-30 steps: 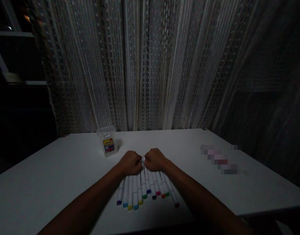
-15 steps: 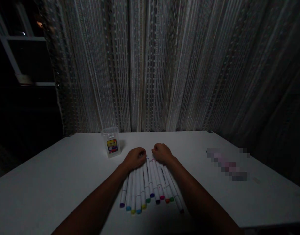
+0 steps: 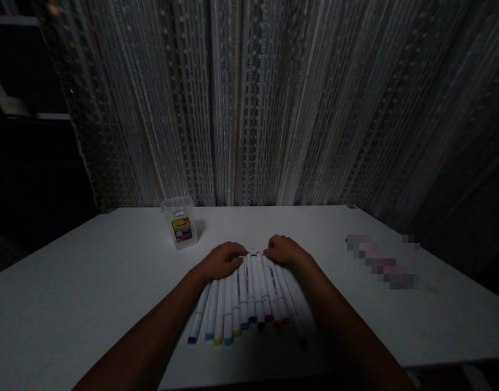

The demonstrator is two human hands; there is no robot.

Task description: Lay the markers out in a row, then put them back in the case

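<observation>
Several white markers [image 3: 229, 304] with coloured ends lie side by side in a fanned row on the table. Purple, blue, yellow, green and red ends point toward me. My left hand [image 3: 222, 262] is closed over the far ends of the markers on the left, thumb and fingers curled inward. On the opposite side, my right hand [image 3: 286, 251] has its bent fingers against the far ends of the right-hand markers. Both hands rest low at the table, a small gap between them. The fingertips are partly hidden and dim.
A clear plastic container [image 3: 179, 222] with a yellow and blue label stands at the back left of the white table [image 3: 90, 288]. A blurred-out pinkish item [image 3: 381, 263] lies at the right. A patterned curtain [image 3: 249, 108] hangs behind the table's far edge.
My hands have moved slightly apart at the far ends of the markers, the right one shifting rightward. The markers' far ends show more between them. The camera view has shifted a little.
</observation>
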